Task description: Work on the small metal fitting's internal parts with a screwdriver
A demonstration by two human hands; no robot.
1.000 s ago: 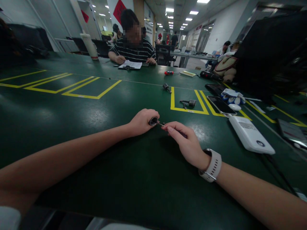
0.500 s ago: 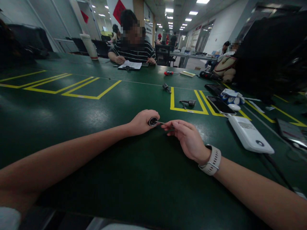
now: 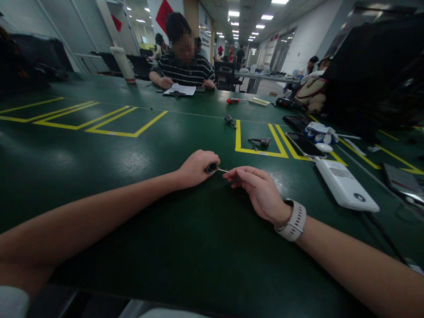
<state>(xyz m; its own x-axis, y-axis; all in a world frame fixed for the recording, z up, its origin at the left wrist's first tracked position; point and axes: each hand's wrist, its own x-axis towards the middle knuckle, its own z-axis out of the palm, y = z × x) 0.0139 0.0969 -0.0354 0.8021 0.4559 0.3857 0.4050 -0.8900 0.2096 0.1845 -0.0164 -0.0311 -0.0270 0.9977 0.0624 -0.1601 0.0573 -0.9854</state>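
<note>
Over the green bench, the right hand pinches a thin rod — its far end at the rim of a round part, which the left hand grips, hollow end facing the camera. Beyond lie a dark part inside yellow tape, a second dark part at its corner — then a red screwdriver

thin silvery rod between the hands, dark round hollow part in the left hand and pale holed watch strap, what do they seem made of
Thin silvery rod: likely polished metal, from its bright glint.
Dark round hollow part: probably glossy metal, its rim glinting; possibly plastic.
Pale holed watch strap: perhaps matte silicone or rubber, evenly coloured without sharp glints.
</note>
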